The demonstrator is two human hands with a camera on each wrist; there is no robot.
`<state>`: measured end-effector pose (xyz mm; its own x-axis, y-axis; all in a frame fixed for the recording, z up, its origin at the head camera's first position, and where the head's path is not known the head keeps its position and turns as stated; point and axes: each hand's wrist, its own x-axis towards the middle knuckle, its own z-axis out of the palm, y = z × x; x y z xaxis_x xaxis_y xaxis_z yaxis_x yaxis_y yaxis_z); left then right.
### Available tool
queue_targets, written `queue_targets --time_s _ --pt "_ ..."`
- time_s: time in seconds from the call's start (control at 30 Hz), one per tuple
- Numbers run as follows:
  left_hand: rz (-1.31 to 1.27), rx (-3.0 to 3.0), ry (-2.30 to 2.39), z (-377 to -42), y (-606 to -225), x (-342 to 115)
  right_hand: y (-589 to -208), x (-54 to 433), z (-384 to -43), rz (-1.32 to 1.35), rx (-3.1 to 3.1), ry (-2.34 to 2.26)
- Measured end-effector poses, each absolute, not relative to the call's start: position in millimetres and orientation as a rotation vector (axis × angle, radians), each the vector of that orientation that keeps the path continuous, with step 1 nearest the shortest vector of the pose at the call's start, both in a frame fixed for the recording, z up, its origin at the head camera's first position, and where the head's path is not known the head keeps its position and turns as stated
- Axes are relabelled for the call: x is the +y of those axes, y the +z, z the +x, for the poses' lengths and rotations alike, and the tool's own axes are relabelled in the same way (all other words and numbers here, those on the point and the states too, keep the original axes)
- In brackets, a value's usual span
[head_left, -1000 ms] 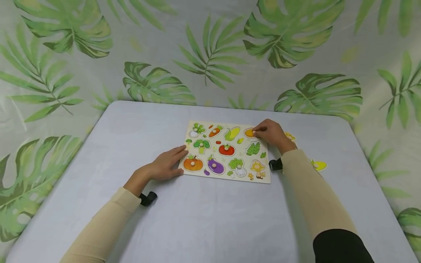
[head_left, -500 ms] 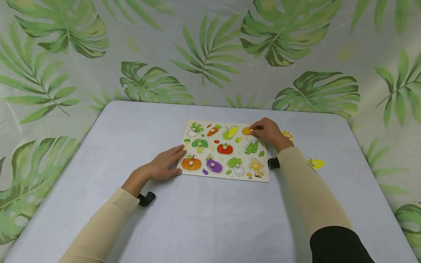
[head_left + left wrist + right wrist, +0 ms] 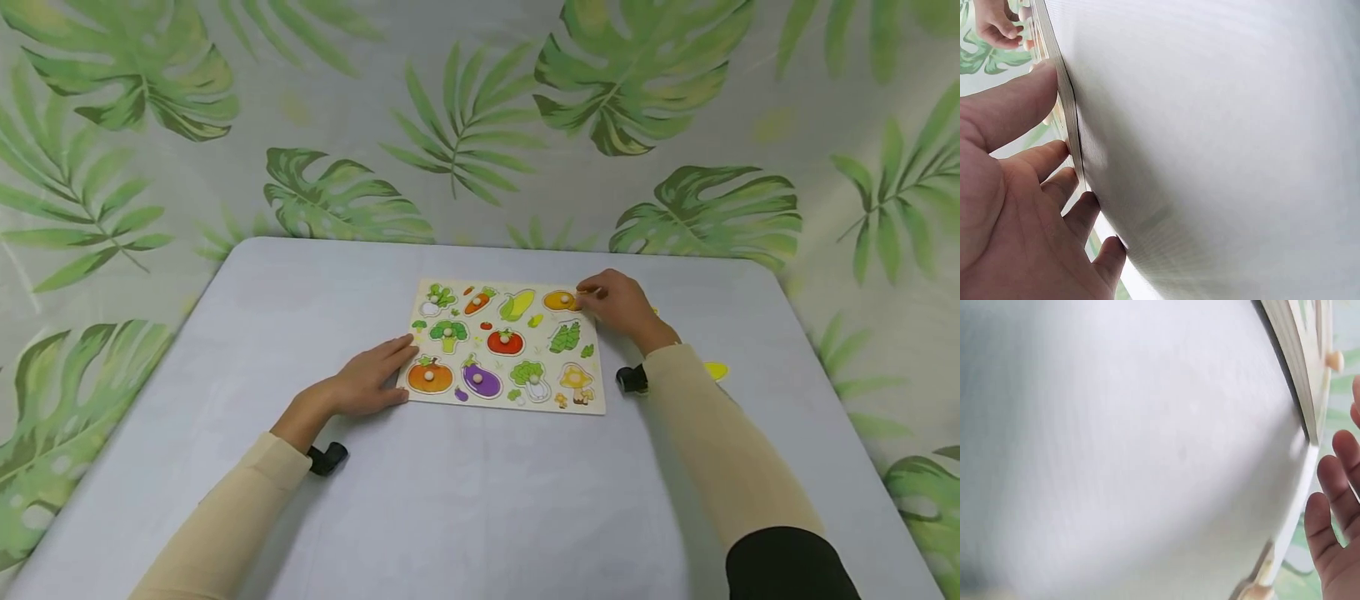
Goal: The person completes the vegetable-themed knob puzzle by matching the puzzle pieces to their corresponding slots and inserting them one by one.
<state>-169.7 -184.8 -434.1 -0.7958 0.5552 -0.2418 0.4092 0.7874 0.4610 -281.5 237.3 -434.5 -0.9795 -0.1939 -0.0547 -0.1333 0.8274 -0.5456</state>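
A wooden vegetable puzzle board [image 3: 538,348] lies flat on the table, with knobbed pieces such as the tomato [image 3: 506,342], eggplant [image 3: 482,382] and pumpkin [image 3: 430,377] in it. My left hand [image 3: 371,379] rests along the board's left edge, fingers extended; in the left wrist view the thumb [image 3: 1035,94] touches that edge. At the far right corner, my right hand [image 3: 621,310] is just beside the orange-brown oval piece [image 3: 553,298], whose knob shows uncovered. Relaxed, slightly bent fingers [image 3: 1335,481] hold nothing in the right wrist view.
Right of the board, a loose yellow piece [image 3: 717,370] lies partly behind my right sleeve. A sliver of another loose piece [image 3: 656,311] shows beyond the right hand. The white table [image 3: 480,500] backs onto a leaf-patterned cloth [image 3: 337,100].
My right hand has let go of the orange-brown oval piece's knob and drawn slightly right, uncovering more of the piece. The left hand keeps its place on the board; the view has shifted a little.
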Motion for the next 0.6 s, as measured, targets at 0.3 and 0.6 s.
queue_targets --time_s 0.3,0.6 --pt "0.741 2.596 0.559 -169.0 -435.6 -185.3 -423.2 246.4 -273.2 -0.329 2.911 -0.870" --pt "0.725 2.605 0.545 -170.4 -431.1 -184.2 -386.5 277.5 -225.7 -0.572 2.968 -0.780"
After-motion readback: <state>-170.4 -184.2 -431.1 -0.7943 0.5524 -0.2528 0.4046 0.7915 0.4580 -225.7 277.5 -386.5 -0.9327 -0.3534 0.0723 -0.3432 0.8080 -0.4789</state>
